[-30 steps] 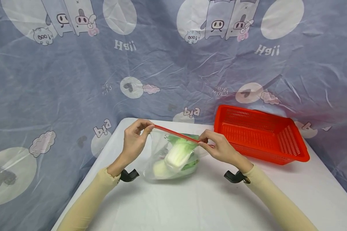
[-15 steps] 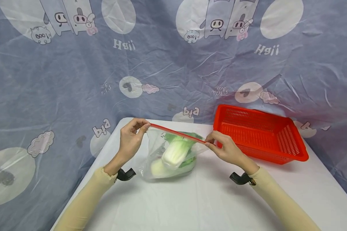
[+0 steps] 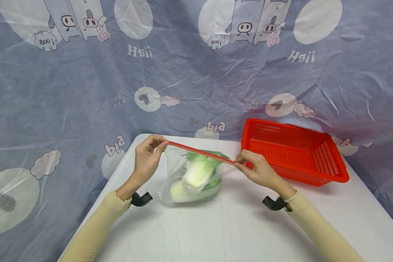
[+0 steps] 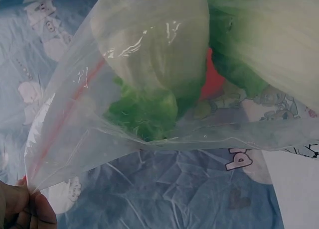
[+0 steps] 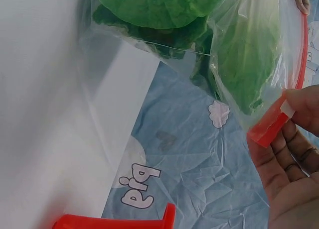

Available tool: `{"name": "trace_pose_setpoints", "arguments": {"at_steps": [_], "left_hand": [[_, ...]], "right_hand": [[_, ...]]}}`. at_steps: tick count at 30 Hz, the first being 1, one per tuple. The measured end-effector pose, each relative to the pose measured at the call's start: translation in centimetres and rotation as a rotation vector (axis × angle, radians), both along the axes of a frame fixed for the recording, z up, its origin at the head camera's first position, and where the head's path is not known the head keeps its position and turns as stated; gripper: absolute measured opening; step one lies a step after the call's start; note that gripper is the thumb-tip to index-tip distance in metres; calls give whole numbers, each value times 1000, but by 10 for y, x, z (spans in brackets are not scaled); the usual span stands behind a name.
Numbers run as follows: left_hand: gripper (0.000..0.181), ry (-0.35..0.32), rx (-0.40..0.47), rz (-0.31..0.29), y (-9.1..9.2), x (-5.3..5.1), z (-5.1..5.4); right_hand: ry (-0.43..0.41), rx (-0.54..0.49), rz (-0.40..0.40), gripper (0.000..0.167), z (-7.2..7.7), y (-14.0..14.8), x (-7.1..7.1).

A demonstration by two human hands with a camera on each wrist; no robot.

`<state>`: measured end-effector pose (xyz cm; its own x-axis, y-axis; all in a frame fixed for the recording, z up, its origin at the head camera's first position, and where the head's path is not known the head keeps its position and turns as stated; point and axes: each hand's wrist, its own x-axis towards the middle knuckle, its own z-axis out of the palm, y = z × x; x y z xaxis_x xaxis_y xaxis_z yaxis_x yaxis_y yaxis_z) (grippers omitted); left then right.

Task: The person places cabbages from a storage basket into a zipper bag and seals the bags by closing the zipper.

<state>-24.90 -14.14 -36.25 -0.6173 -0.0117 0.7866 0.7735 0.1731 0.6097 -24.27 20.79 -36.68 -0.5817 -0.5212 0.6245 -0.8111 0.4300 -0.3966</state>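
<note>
A clear zip bag (image 3: pixel 174 163) with a red strip (image 3: pixel 199 150) along its top edge leans on the table, its mouth edge lifted. Inside lie two heads of Chinese cabbage, one (image 3: pixel 198 175) over the other (image 3: pixel 179 192), white stems toward me and green leaves away. At the strip's left end, my left hand (image 3: pixel 146 156) pinches the corner between thumb and fingers. My right hand (image 3: pixel 257 168) pinches the strip's right end; in the right wrist view a red end piece with a pale tab (image 5: pixel 287 109) shows between thumb and fingers. Whether the strip is sealed I cannot tell.
To the right at the back stands a red perforated plastic basket (image 3: pixel 301 174), close beyond my right hand. Below everything spreads a white-covered table (image 3: pixel 196 233). A blue-grey printed curtain (image 3: pixel 190 72) hangs behind its far edge.
My hands have moved apart, the left one leftward and the right one rightward. A longer stretch of red strip now shows between them. The bag has shifted slightly left.
</note>
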Motion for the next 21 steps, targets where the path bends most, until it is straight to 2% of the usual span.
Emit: {"name": "trace_pose_setpoints", "arguments": {"at_steps": [2,5,8,9,11,13,16,18,21], "left_hand": [[6,-9,-6,-4,2,3,1],[6,-14,-5,5,0,3,0],[6,-27,-17,14,-3,4,0],[6,-20,-18,15,-6,3,-1],[6,-15,-13,16,-8,5,2],[7,-12,-4,17,-9,6,8],[7,-15,9,27,-9,8,16],[7,-35,0,32,-8,11,18],[6,-60,-24,48,-9,17,21]], "right_hand": [[-5,5,2,18,0,1,0],[-10,23,-18,18,-13,10,-11],[-17,29,-29,18,-21,13,-13],[-23,33,-28,18,-22,13,-13],[-46,25,-12,17,-14,7,-4],[-89,19,2,15,-5,3,0],[-212,-31,-14,12,0,5,-2],[-311,-82,-17,10,-3,8,-7],[-434,-157,4,8,-16,13,-22]]}}
